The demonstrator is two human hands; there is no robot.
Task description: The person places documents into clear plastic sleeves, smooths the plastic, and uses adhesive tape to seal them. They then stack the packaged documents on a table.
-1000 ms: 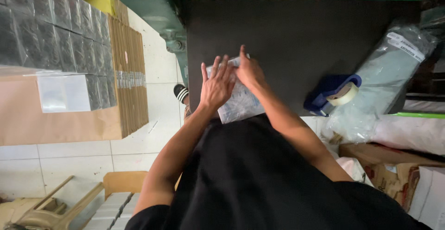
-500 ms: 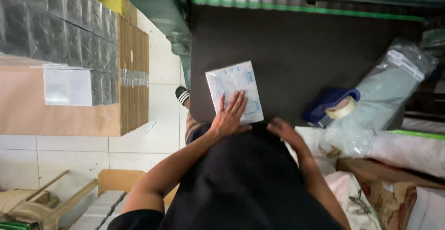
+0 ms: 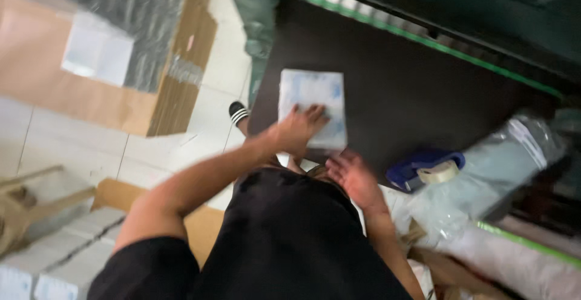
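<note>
A flat white and pale-blue packet (image 3: pixel 311 103) lies on the dark table (image 3: pixel 393 88) in front of me. My left hand (image 3: pixel 298 129) rests palm down on the packet's near left corner, fingers spread. My right hand (image 3: pixel 353 176) hovers at the table's near edge just below the packet, fingers loosely curled, holding nothing. The frame is blurred by head motion.
A blue tape dispenser with a roll of tape (image 3: pixel 426 168) sits right of my hands. Clear plastic bags (image 3: pixel 496 173) pile at the right. Stacked cardboard and wrapped boxes (image 3: pixel 115 52) stand on the floor at left. A green machine frame (image 3: pixel 423 40) borders the table's far side.
My right hand let go of the packet and drew back to the table edge. The packet now lies flat under my left hand. The view has shifted and tilted.
</note>
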